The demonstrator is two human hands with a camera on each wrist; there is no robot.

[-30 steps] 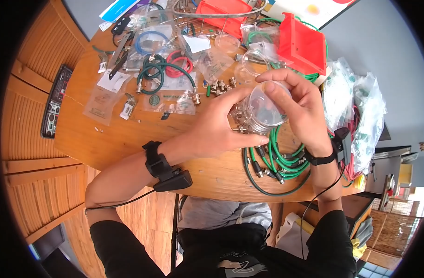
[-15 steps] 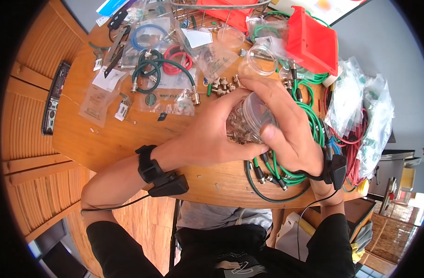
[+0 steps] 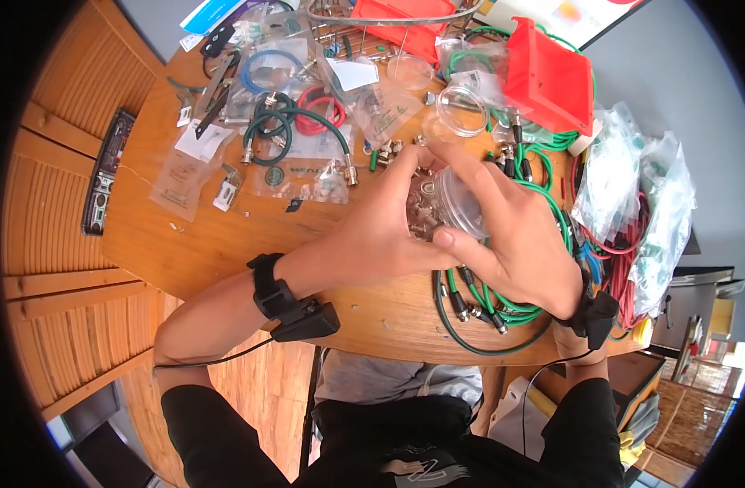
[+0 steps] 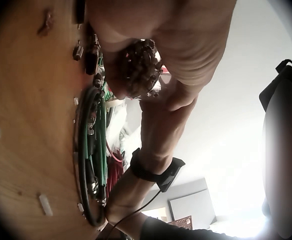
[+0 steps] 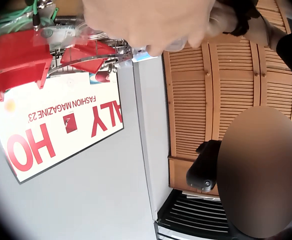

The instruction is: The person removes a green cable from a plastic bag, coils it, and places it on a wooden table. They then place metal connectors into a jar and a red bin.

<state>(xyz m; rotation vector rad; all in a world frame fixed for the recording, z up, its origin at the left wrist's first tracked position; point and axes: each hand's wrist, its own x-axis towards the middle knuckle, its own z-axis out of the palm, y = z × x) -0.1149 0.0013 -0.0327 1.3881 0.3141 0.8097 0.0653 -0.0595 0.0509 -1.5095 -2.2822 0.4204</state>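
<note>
A clear plastic jar [image 3: 422, 210] full of small metal connectors is held between both hands above the table. My left hand [image 3: 380, 224] grips the jar's body, its thumb along the near side and its fingers round the far side. On the jar's right-facing end, my right hand [image 3: 523, 232] grips the clear round lid [image 3: 463, 210], with thumb at the near edge and fingers over the far edge. In the left wrist view the connectors [image 4: 142, 67] show dark through the jar wall. The right wrist view shows the back of the hand, and the jar is mostly hidden there.
Coiled green cables [image 3: 511, 305] lie under and right of the hands. Another clear round container [image 3: 462, 114] and loose connectors [image 3: 393, 153] stand beyond. A red bin [image 3: 551, 77] is at the far right, plastic bags [image 3: 608, 179] below it. Bagged cables [image 3: 275, 122] cover the far left.
My right hand has shifted from thumb and fingers pressing across the lid's top to a grip around its edge. The jar has tipped so its lid faces more to the right.
</note>
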